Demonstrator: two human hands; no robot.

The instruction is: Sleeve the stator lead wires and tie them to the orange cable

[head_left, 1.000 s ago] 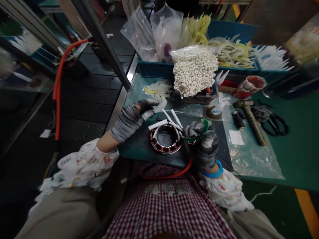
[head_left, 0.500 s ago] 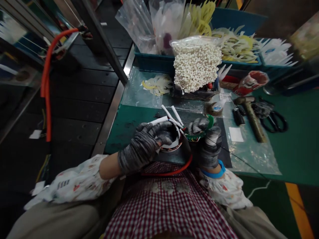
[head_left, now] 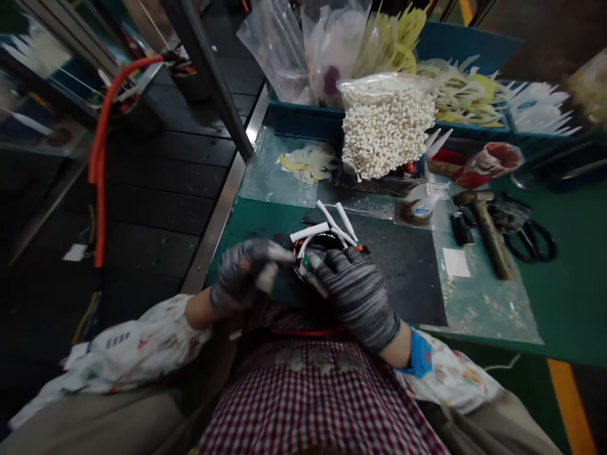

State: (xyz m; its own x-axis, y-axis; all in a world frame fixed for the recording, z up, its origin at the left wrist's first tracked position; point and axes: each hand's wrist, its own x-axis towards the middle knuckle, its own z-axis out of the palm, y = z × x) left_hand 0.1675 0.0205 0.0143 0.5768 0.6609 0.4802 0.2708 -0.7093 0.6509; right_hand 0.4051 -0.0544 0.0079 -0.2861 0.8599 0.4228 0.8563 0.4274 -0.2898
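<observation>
a motor stator (head_left: 310,248) is lying on the tabletop (head_left: 564,297), mostly covered by the hands, so that only its dark inner ring and a strip of its rim can be seen. white sleeves (head_left: 332,221) are seen sticking out of it, fanned away from the person. the left hand (head_left: 244,276), in a striped grey glove, is placed just left of the stator. it is blurred, with the fingers loosely spread near the rim, and whether anything is gripped cannot be told. the right hand (head_left: 355,297), gloved alike, is laid over the near right side of the stator, its fingers curled and touching it. a small green piece (head_left: 307,261) is seen at those fingers, between the two hands, but whether it is pinched cannot be told. a red wire (head_left: 308,331) is seen just nearer the person than the stator.

beyond the stator, a bag of small white pieces (head_left: 386,123) is propped against a blue crate (head_left: 303,120). to the right of the stator, a hammer (head_left: 490,243) and black-handled scissors (head_left: 533,243) are laid out, and a clear plastic sheet (head_left: 484,303) is spread nearer the person. an orange hose (head_left: 98,183) hangs well left of the stator.
</observation>
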